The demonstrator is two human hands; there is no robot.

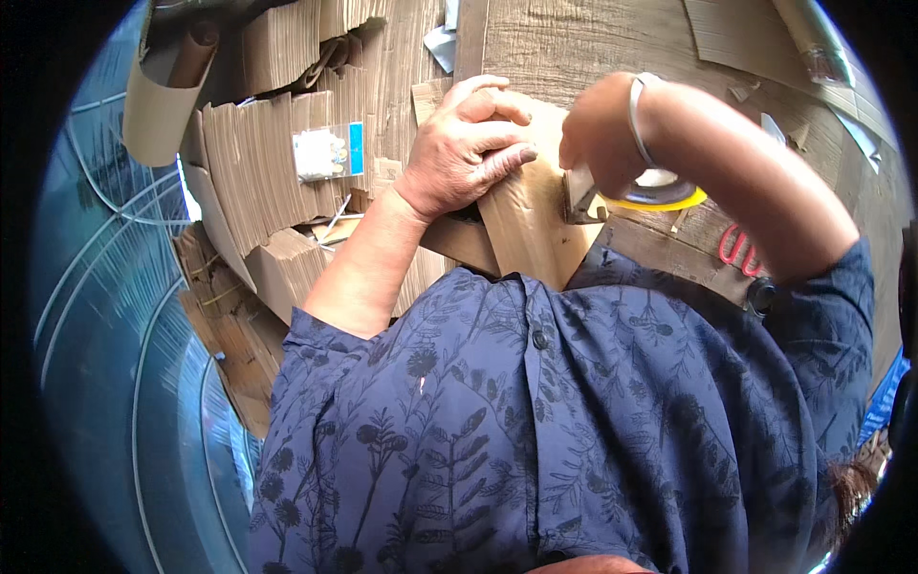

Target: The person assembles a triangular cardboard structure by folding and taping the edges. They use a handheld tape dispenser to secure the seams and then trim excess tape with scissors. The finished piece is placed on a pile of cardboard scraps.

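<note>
My left hand lies over the top of a folded brown cardboard piece and presses it down against the wooden work surface, with the fingers curled over its edge. Just to its right, my right hand is closed around a tape dispenser with a metal blade. The dispenser's yellow-cored tape roll sits under the wrist, which wears a silver bangle. The blade end touches the right edge of the cardboard piece. My blue patterned shirt hides the lower part of the cardboard.
Stacks of flattened cardboard fill the left side, with a small clear packet lying on top. A cardboard tube stands at the upper left. Red scissor handles lie under my right forearm. A blue ribbed surface curves along the far left.
</note>
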